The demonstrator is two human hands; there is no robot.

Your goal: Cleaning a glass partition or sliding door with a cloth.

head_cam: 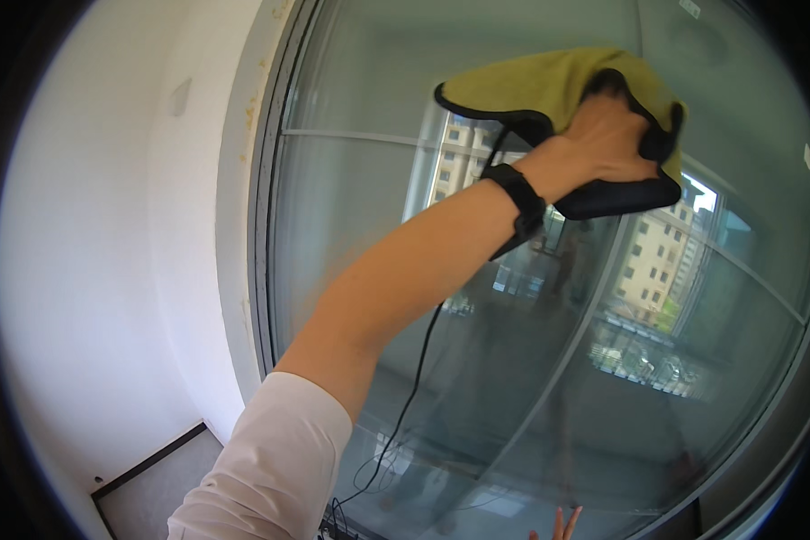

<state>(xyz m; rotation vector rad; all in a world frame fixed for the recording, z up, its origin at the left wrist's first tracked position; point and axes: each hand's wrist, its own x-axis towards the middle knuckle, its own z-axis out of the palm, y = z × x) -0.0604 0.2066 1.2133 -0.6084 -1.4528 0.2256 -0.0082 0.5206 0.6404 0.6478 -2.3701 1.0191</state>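
Note:
My left hand (604,138) reaches up to the glass of a sliding door (513,351), shut on a yellow-green cloth (533,84) with dark edging. The cloth spreads around the hand, and its dark underside hangs below the fingers. Most fingertips are hidden in its folds; whether the cloth touches the glass I cannot tell. A black band with a device (518,196) sits around the left wrist, with a black cable (418,378) running down from near it. At the bottom edge, the fingertips of my right hand (563,525) show, spread and with nothing visible between them; its palm is out of view.
A dark metal frame (263,223) and a white wall (101,236) stand to the left. Light bars (560,368) divide the glass, which reflects windows and buildings. Looped cable (337,513) lies low down, near a dark-edged grey panel (165,479) at lower left.

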